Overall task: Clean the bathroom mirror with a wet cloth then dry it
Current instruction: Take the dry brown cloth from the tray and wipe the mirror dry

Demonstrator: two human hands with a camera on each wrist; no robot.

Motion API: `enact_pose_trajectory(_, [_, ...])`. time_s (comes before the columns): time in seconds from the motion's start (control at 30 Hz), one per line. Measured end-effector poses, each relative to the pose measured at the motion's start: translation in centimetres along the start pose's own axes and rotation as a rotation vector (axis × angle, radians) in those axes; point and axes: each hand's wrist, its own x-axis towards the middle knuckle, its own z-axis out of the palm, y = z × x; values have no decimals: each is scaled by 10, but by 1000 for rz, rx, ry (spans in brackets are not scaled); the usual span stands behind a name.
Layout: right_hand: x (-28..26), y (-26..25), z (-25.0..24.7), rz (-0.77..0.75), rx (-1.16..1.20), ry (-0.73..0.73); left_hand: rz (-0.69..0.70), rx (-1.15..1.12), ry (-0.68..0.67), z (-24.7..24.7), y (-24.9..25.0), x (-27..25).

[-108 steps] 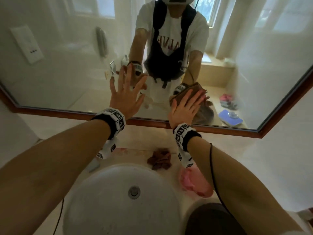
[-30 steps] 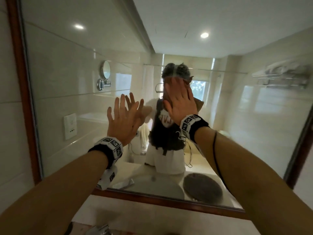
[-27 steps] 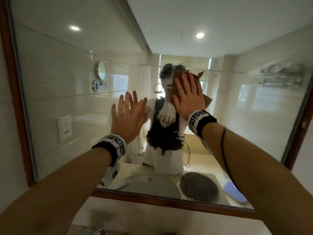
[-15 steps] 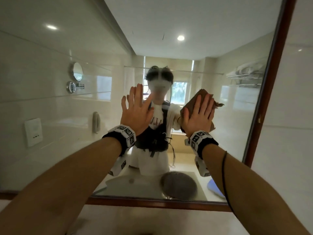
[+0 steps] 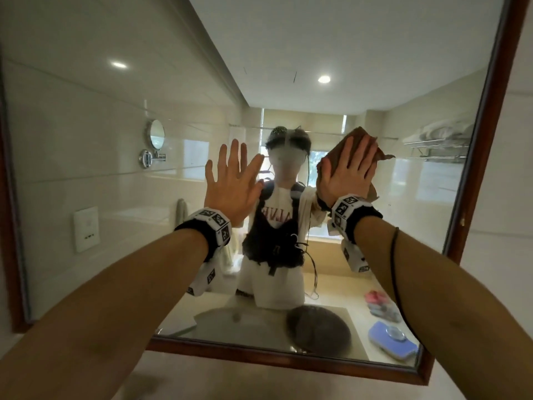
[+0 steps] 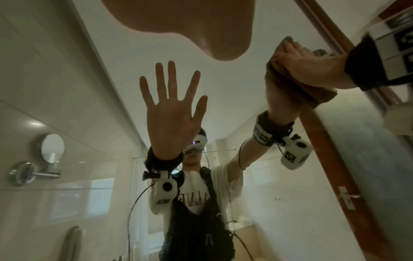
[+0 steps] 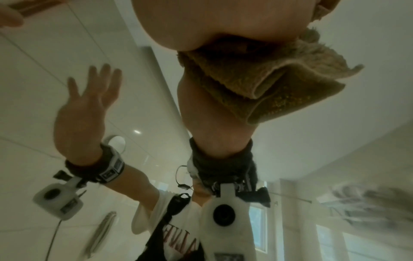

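the right hand [image 5: 347,171] is flat with straight fingers and presses a brown cloth [image 5: 340,151] on the mirror [image 5: 375,67], right of the middle of the frame. the left hand [image 5: 230,186] is spread wide on the glass beside it, holding nothing.

shirt print: my white T-shirt [image 5: 281,219] shows big dark red letters in the mirror [image 5: 86,140], but they're flipped. I make out something like "ALIVE", can't swear to it.
wrist bands: the bands on my wrists [image 5: 215,223] carry black-and-white square marker codes, no actual words.
wall plate: the white plate [image 5: 86,228] has nothing I can read.
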Motion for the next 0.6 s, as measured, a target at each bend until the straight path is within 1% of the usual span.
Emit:
enact_pose_trajectory(0.13, [1, -51, 5, -123, 20, -25, -34, 21, 38, -4, -25, -4])
enact_pose_trajectory(0.2, [-2, -74, 8, -173, 41, -15, -63, 30, 56, -6, -42, -8])
enact_pose_trajectory(0.3, [-11, -107, 16, -271, 50, -7, -106, 60, 39, -12, -73, -21])
enact_pose_trajectory(0.37, [-17, -129, 22, -314, 46, -29, -139, 61, 15, -14, -93, -29])
enact_pose_trajectory(0.43, [-26, -155, 27, -371, 42, -57, -174, 99, 21, -13, -114, -37])
enact_pose_trajectory(0.5, [-36, -182, 34, -393, 43, -82, -200, 142, 22, -9, -137, -46])
enact_pose_trajectory(0.6, [-55, -215, 43, -414, 35, -120, -200, 210, 12, -6, -167, -59])
